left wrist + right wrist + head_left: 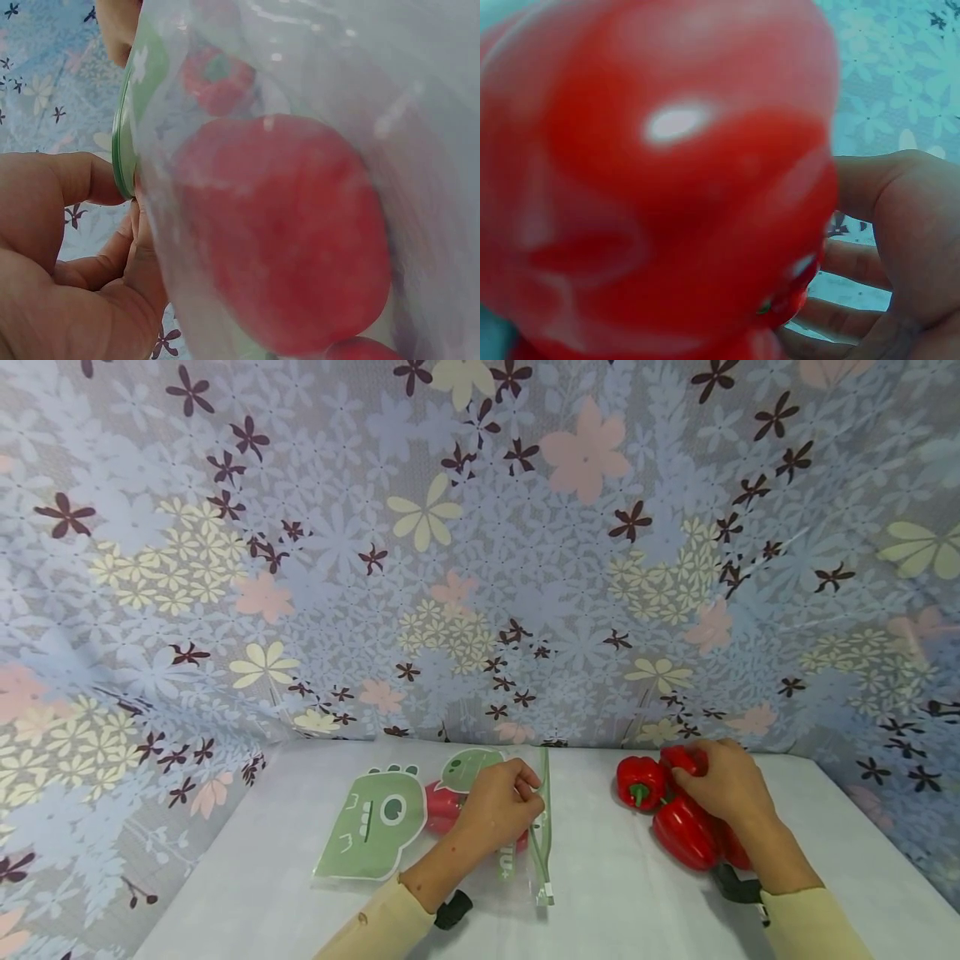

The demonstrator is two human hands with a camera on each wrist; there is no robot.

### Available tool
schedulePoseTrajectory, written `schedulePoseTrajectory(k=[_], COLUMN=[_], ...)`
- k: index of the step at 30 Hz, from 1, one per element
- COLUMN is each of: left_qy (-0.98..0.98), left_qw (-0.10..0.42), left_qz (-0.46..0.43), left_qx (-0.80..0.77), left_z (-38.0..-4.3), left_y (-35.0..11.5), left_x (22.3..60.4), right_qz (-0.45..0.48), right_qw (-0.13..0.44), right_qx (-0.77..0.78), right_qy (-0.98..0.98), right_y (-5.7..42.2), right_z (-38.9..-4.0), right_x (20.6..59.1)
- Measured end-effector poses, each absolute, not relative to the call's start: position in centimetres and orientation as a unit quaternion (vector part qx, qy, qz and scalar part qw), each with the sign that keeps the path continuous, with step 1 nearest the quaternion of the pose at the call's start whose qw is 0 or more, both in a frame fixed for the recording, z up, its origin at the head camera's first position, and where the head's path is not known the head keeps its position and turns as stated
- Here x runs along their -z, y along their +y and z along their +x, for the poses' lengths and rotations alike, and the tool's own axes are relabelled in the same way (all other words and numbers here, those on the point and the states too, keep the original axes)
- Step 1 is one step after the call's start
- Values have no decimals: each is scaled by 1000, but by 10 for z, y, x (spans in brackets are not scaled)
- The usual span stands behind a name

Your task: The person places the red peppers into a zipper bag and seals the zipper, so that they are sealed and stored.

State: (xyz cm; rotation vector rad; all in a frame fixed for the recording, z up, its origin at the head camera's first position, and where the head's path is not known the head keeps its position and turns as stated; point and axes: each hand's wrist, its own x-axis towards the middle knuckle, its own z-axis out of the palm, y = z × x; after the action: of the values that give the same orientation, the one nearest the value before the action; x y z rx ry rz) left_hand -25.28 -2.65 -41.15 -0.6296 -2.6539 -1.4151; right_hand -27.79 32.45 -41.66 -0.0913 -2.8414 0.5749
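Head view: pinching slider zip bag [408, 818] at six o'clock with left hand [497, 800]; gripping with right hand [727, 781], at four, red bell pepper [682, 761], probably light, firm, slippery, best grasped round its sides.

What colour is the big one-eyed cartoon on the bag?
The cartoon is mostly green, clearest in the head view.

The peppers [684, 833] are red, the bag [360, 835] green-printed, the backdrop [510, 568] blue-grey and flowered
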Motion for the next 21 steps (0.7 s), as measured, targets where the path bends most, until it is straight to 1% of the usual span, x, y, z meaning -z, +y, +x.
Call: schedulePoseTrajectory(k=[13,21], left_qy=[-862,-863], left_qw=[38,41], left_qz=[-202,-203], left_qx=[463,461], left_z=[-253,-253], left_y=[-25,-25], left_x=[413,413], right_qz=[-17,27], right_qw=[168,185], right_qx=[-203,-210], right_qy=[-964,-960], right_y=[313,301], right_z=[-270,-259], right_x=[399,381])
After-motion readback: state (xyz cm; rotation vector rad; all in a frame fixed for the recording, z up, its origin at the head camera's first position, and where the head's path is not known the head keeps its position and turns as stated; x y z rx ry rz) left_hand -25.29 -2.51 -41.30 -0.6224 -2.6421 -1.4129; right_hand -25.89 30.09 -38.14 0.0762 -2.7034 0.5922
